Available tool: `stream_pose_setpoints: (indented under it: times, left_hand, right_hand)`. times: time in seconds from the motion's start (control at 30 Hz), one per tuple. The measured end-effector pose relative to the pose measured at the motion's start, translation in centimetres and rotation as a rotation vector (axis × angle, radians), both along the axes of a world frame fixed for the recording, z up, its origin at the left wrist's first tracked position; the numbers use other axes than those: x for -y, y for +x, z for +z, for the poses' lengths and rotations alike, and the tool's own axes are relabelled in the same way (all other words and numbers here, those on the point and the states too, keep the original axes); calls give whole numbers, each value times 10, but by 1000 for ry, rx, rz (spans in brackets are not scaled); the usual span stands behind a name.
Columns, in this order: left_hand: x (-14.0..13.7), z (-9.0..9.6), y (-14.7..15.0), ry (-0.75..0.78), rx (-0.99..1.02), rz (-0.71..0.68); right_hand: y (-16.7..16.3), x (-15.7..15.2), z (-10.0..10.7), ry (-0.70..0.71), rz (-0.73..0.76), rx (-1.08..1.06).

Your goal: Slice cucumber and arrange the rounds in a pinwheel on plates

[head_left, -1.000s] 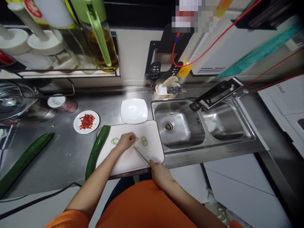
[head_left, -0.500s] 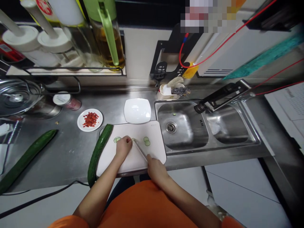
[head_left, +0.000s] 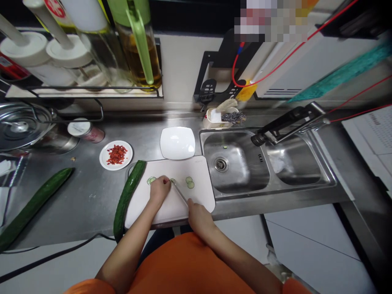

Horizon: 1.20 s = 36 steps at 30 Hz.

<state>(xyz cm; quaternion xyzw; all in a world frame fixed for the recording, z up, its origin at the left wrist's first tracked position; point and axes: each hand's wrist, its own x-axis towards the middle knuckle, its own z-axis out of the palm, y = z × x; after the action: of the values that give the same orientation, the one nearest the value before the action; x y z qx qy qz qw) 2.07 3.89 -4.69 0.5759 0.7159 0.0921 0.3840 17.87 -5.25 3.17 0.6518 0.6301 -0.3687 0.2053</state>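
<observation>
My right hand [head_left: 200, 216] is wrapped round the handle of a knife [head_left: 180, 192], whose blade slants up and left over the white cutting board [head_left: 171, 208]. At the blade's tip lies a small cucumber slice [head_left: 173, 181]. Just left of it, my left hand [head_left: 159, 190] is closed, fingertips pinched together; what they hold, if anything, is too small to make out. Some cucumber slices [head_left: 151, 180] lie partly hidden behind my left hand. Two overlapping round cucumber slices [head_left: 190, 182] rest on the board's right part. A whole cucumber [head_left: 130, 192] lies along the board's left edge.
Behind the board stands a white square plate [head_left: 177, 143]. A round plate [head_left: 108, 160] of chopped red pieces sits left of it. Another cucumber [head_left: 36, 206] lies far left. The steel sink [head_left: 239, 185] adjoins the board's right side; bottles [head_left: 143, 61] fill the rack above.
The knife handle and my right hand have shifted slightly left, while the blade tip stays by the small slice. My left hand holds nearly the same place.
</observation>
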Motion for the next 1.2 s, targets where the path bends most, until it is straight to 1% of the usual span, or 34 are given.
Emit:
stream_pose_setpoints:
  times: [0.17, 0.3, 0.4, 0.5, 0.63, 0.73, 0.83, 0.9, 0.97, 1.03, 1.1, 1.2]
  left_hand:
    - [-1, 1, 0, -2, 2, -1]
    - [-2, 3, 3, -14, -1, 13]
    - [-2, 7, 2, -19, 5, 14]
    - [-1, 14, -8, 7, -20, 22]
    - [-1, 21, -36, 30, -117, 97]
    - [1, 22, -55, 16, -253, 70]
    - [6, 21, -58, 44, -396, 25]
    - [8, 21, -51, 119, -396, 1]
    - [5, 21, -36, 189, -281, -80]
    - [-2, 21, -15, 197, -104, -245]
    - [-11, 19, 9, 123, 35, -435]
    - [-23, 15, 41, 6, 75, -612]
  right_hand:
    - [-4, -4, 2, -14, -12, -18]
    - [-3, -4, 8, -25, -19, -37]
    - [2, 0, 14, -76, -30, -23]
    - [11, 6, 19, -134, -48, -15]
    - [19, 13, 18, -126, -41, -17]
    - [20, 15, 16, -110, -40, -14]
    - [20, 17, 15, -99, -33, -13]
    - [21, 18, 15, -85, -25, -12]
    - [22, 20, 15, -79, -20, -10]
    - [25, 23, 15, -81, -17, -7]
    - [27, 25, 14, -81, -12, -8]
    - [29, 29, 13, -71, -8, -11]
